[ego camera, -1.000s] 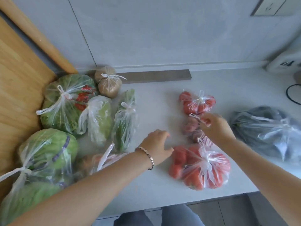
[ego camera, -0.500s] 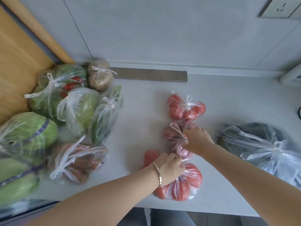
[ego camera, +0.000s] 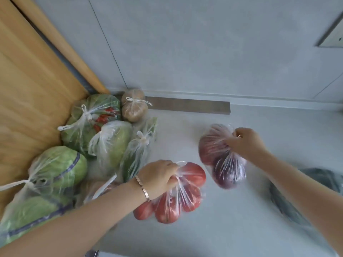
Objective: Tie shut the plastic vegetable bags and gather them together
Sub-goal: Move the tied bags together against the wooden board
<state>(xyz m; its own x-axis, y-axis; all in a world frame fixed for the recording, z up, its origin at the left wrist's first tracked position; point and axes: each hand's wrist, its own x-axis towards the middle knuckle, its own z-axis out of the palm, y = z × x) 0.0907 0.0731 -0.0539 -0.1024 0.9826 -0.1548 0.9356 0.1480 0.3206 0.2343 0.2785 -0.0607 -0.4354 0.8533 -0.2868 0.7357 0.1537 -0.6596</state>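
My left hand (ego camera: pixel 159 176) grips the knotted top of a clear bag of red tomatoes (ego camera: pixel 178 199), held just above the counter. My right hand (ego camera: pixel 246 142) clutches the tops of tied bags with dark red and purple produce (ego camera: pixel 220 160), lifted off the counter. At the left lies a cluster of tied bags: green cabbages (ego camera: pixel 57 169), greens with red chillies (ego camera: pixel 92 117), a pale green vegetable (ego camera: pixel 113 143), long green vegetables (ego camera: pixel 138 153) and a brown round item (ego camera: pixel 134 106).
A dark-contents bag (ego camera: pixel 311 193) lies at the right under my right forearm. The pale counter (ego camera: pixel 232 219) meets a grey wall with a dark strip (ego camera: pixel 187 106) at its foot. A wooden panel (ego camera: pixel 27 89) borders the left.
Both hands have closed on bag tops and lifted the bags off the counter. The small tomato bag that lay behind is no longer on the counter. The view shifted left.
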